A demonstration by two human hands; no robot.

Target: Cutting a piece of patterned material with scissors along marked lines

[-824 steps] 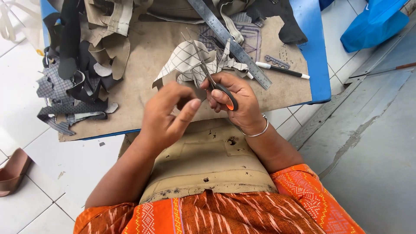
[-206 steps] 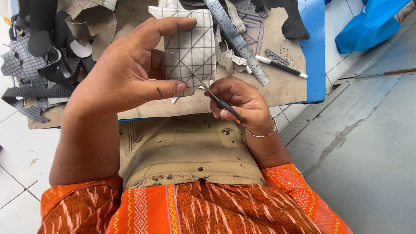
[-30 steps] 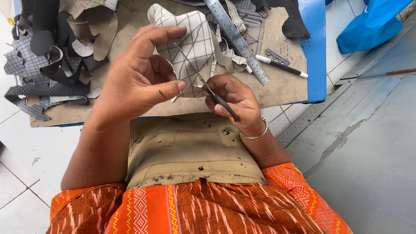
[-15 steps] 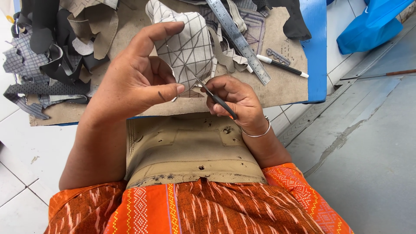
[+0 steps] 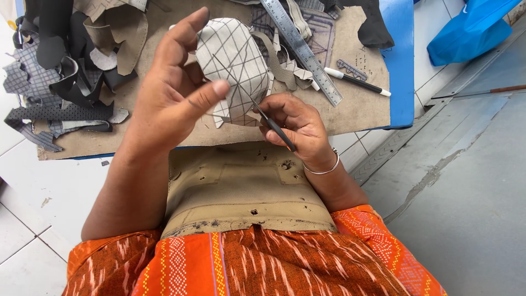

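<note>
Since half a second ago the curved grey piece of material crossed with thin dark lines (image 5: 233, 68) has turned a little in the grip, showing more of its rounded side, and the left hand (image 5: 170, 93) has tilted with it. That hand holds the piece up from behind, thumb stretched across its lower edge, forefinger raised at 12 o'clock. The right hand (image 5: 298, 126), at 4 o'clock from the piece, is closed round one slim dark-handled tool (image 5: 274, 127), whose tip touches the piece's lower right edge; one thin metal bangle (image 5: 323, 167) circles that wrist.

Beneath lies one brown cardboard-like work board (image 5: 361, 104) over a blue sheet (image 5: 402, 66). On it are one steel ruler (image 5: 304, 49) at 1 o'clock, one black-and-white marker pen (image 5: 356, 82) at 3 o'clock, and one small grey strip (image 5: 350, 69) just above the pen. A heap of black, grey and tan offcuts (image 5: 71, 66) crowds the 9 o'clock side, too tangled to count. One blue plastic bag (image 5: 471, 27) sits well apart at 2 o'clock. The board's near edge runs just under the hands; bare board lies right of the right hand.
</note>
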